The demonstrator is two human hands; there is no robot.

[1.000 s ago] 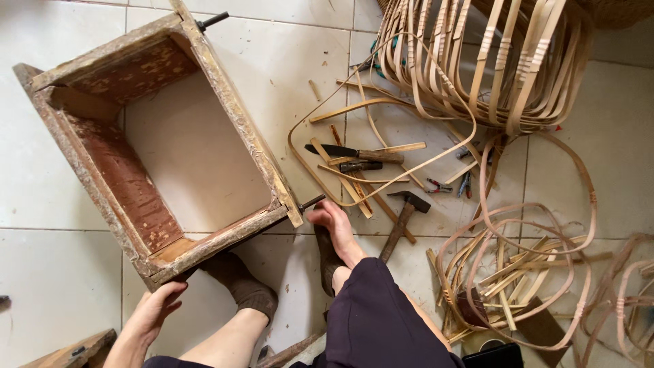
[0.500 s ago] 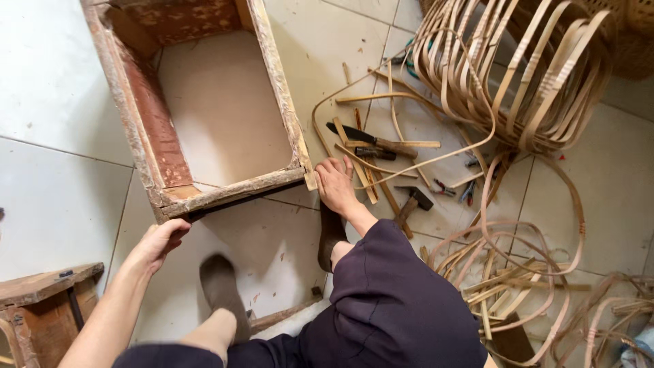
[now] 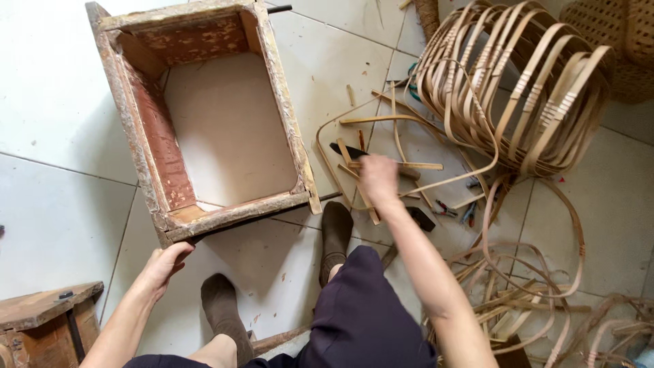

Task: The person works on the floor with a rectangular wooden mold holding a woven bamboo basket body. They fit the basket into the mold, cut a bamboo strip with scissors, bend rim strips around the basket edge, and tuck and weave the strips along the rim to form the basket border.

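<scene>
We steady the box (image 3: pixel 204 123), upper left, with our left hand (image 3: pixel 163 262) loosely open at its near corner, while our right hand (image 3: pixel 379 178), blurred, grip unclear, reaches the strips (image 3: pixel 392 163) at centre; pick one cleanly.

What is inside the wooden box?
The wooden box shows only its bare pale bottom and worn reddish inner walls. The near wall hides a strip of the bottom; nothing else shows inside.

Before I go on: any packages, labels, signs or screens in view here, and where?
None in view. Only a worn open wooden box at upper left, a bent-strip frame at upper right, loose strips and hand tools on the tiled floor, and a wooden stool at lower left.
</scene>
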